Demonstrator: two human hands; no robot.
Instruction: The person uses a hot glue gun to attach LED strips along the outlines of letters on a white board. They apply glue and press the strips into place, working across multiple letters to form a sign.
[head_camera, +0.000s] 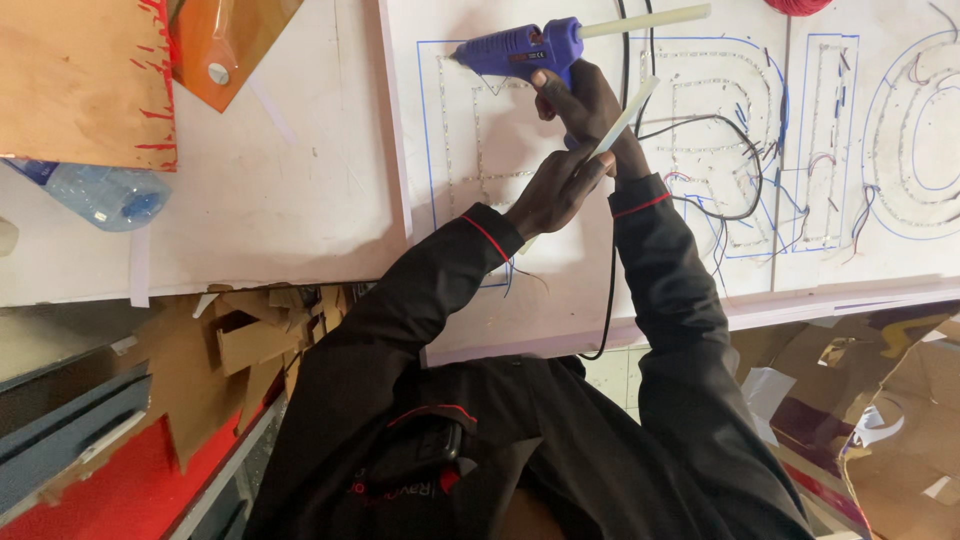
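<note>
My right hand (588, 105) grips the handle of a blue hot glue gun (520, 45). Its nozzle points left over a white sign board (560, 290), and a pale glue stick (645, 20) pokes out of its back. Just below, my left hand (555, 190) pinches a loose pale glue stick (627, 113) that slants up to the right, touching the right wrist. Blue letter outlines (428, 130) and thin light strips (475, 110) run across the board beneath both hands. Both sleeves are black with red trim.
A black cable (610, 300) drops off the board's near edge, with thin wires (740, 190) tangled over the letters to the right. A plastic bottle (100, 195), a cardboard sheet (80, 80) and an orange panel (225, 40) lie at the left. Cardboard scraps (250, 340) sit below.
</note>
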